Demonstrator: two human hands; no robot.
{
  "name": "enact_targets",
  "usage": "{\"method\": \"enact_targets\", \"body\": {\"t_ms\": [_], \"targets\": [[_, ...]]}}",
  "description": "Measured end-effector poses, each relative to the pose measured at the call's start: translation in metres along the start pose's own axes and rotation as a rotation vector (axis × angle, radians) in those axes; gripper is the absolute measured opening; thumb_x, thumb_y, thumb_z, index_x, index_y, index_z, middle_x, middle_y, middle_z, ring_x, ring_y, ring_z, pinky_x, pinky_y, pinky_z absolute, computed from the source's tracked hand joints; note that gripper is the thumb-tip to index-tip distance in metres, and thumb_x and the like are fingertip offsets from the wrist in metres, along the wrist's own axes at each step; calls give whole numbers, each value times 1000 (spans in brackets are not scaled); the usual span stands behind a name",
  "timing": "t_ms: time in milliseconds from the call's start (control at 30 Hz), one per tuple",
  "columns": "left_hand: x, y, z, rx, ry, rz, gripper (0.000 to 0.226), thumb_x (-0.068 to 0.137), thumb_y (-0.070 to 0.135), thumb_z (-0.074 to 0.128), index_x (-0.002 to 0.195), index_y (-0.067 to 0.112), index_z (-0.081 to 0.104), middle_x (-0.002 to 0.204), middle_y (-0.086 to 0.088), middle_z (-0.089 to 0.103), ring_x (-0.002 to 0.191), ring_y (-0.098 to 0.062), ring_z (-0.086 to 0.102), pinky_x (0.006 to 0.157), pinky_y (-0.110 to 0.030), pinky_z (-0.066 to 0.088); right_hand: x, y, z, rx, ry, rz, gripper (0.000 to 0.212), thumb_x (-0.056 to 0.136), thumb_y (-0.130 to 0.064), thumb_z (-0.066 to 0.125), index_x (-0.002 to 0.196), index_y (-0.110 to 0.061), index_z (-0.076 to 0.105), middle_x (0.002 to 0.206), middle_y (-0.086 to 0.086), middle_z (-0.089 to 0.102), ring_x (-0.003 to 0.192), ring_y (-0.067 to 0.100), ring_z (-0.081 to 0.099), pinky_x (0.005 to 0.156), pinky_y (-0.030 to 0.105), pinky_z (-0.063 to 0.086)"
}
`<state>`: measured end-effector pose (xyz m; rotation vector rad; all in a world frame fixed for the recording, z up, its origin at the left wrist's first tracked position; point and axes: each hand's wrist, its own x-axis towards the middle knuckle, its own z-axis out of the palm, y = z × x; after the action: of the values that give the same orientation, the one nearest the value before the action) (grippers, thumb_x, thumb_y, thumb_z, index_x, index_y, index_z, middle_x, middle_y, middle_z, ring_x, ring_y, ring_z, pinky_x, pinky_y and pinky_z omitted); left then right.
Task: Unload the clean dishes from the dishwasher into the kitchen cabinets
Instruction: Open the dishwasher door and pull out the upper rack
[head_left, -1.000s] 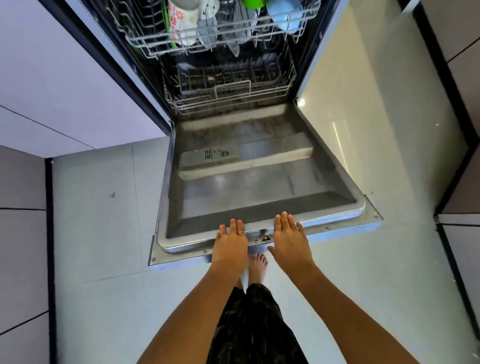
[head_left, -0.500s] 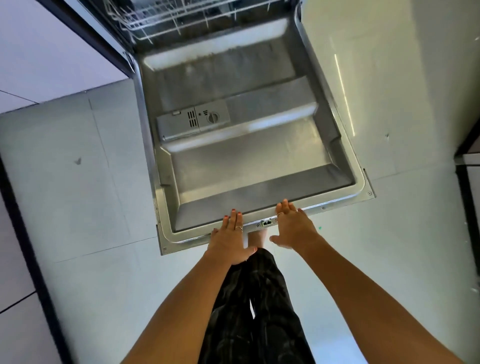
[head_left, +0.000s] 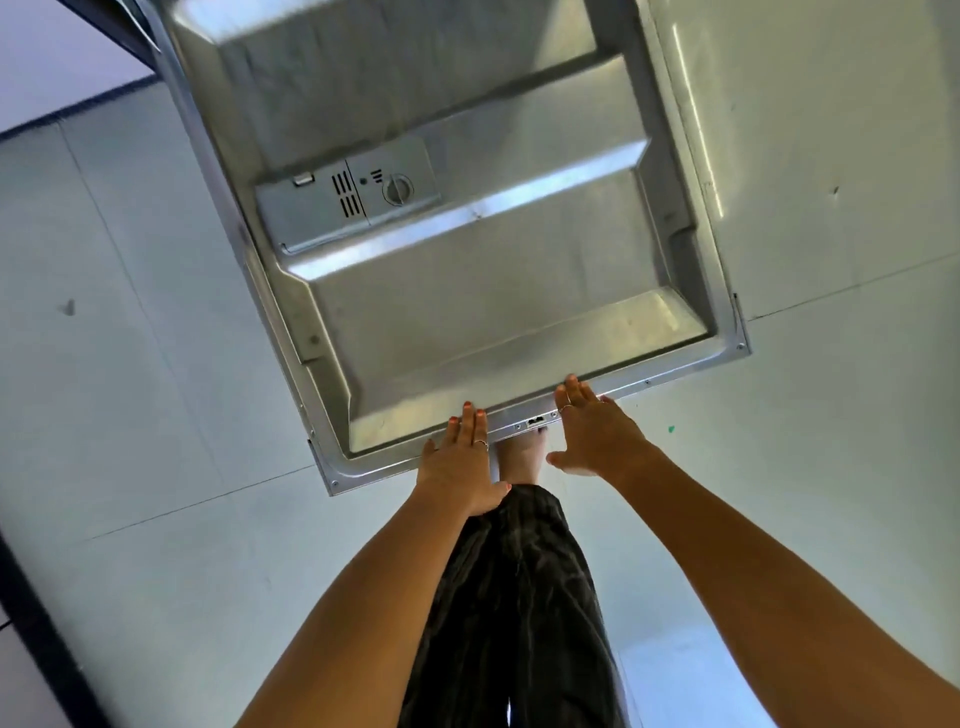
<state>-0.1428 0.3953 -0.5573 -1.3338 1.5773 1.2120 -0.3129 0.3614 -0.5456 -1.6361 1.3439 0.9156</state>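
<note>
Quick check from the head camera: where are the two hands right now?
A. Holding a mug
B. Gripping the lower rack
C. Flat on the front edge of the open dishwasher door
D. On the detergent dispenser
C: the left hand and right hand lie with straight fingers on the front edge of the open dishwasher door.

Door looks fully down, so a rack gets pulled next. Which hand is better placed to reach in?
Probably either: left hand and right hand both lie flat on the dishwasher door front edge, empty. Racks are out of view.
</note>
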Motion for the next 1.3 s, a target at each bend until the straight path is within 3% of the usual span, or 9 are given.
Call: {"method": "enact_targets", "body": {"t_ms": [467,667,833,1300], "targets": [[37,-14,26,119,68,40,106,88,48,54,146,10,-26,152,-9,-34,145,-26,-19,120,-45,7,32,16,34,40,25,-23,94,91,-42,54,150,-9,-11,157,9,-21,148,23,-8,119,34,8],[33,-8,0,29,-45,9,92,92,48,48,150,14,-14,158,-4,-21,148,-23,-6,120,-47,8,31,8,16,55,-32,17,84,93,-42,50,152,-9,-1,160,9,-11,149,21,1,119,38,11],[9,1,-22,-86,-38,4,82,95,47,44,152,16,-6,160,-3,-13,148,-23,-4,120,-48,9,20,-4,-15,89,-22,49,75,95,-41,48,152,-10,9,161,7,0,148,23,12,118,40,20],[-106,9,-151,-97,322,-72,71,99,39,39,153,17,-2,160,-1,-11,147,-20,-9,118,-43,4,-67,-62,-158,-18,223,-67,70,98,-35,43,152,-13,6,161,5,-2,149,20,6,120,41,13]]}}
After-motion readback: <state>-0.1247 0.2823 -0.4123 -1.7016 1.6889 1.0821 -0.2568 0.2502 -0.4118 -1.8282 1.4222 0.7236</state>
